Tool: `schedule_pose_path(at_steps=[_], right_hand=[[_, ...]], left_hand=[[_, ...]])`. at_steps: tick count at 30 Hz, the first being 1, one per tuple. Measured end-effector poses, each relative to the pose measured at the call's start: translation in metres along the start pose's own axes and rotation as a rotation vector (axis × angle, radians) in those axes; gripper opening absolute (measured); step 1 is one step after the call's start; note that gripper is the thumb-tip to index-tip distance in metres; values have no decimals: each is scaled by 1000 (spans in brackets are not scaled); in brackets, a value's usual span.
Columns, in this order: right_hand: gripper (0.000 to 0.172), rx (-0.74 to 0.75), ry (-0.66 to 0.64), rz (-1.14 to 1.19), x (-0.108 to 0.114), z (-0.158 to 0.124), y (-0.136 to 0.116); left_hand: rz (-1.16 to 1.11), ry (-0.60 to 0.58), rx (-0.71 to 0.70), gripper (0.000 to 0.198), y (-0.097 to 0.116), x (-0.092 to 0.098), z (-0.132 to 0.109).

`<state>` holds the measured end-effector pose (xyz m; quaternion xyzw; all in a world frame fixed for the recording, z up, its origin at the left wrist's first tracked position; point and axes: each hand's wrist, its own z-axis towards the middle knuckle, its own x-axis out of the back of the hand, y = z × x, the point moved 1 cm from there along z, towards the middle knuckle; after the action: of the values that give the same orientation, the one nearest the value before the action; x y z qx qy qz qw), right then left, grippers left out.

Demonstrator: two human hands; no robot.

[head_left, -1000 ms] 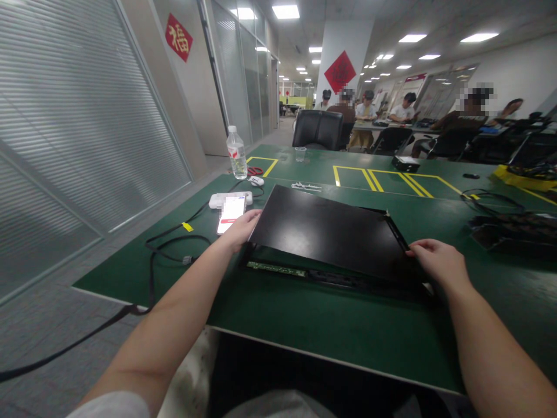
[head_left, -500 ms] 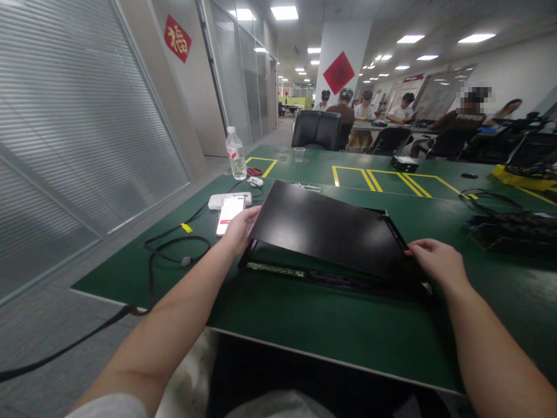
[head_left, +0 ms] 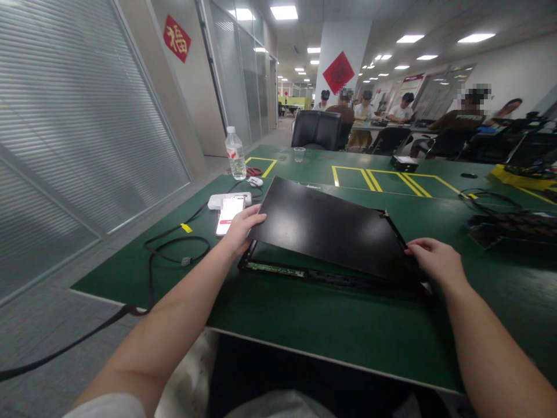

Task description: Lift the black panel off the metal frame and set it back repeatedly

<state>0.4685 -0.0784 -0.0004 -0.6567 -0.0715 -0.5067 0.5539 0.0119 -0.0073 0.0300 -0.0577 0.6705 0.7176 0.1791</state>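
A large flat black panel (head_left: 324,226) lies tilted over a black frame (head_left: 304,273) on the green table (head_left: 304,325). Its left side is raised and its right side sits low. My left hand (head_left: 241,227) grips the panel's near left corner, fingers curled over the edge. My right hand (head_left: 435,259) holds the panel's near right corner, fingers pressed on its edge. A green circuit strip (head_left: 274,269) shows along the frame's front under the lifted panel.
A lit phone (head_left: 230,213) and a white box (head_left: 216,201) lie left of the panel, with a black cable (head_left: 169,249) looping beside them. A water bottle (head_left: 235,153), a plastic cup (head_left: 299,154) and cables (head_left: 500,215) sit farther back. Several people sit at distant tables.
The panel's left side has risen a little higher off the frame. My left hand has moved up with it. My right hand has stayed at the right corner.
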Motion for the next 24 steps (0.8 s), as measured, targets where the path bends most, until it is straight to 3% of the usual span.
schedule_pose_path(at_steps=[9, 13, 20, 24], right_hand=[[35, -98, 32, -7, 7, 2, 0], [39, -153, -25, -33, 0, 12, 9], [33, -195, -15, 365, -8, 11, 18], [24, -109, -45, 581, -3, 11, 15]], left_hand=[[-16, -15, -76, 57, 1, -2, -3], [-17, -34, -93, 60, 2, -3, -4], [-27, -1, -97, 57, 5, -3, -5], [-43, 26, -112, 54, 5, 0, -2]])
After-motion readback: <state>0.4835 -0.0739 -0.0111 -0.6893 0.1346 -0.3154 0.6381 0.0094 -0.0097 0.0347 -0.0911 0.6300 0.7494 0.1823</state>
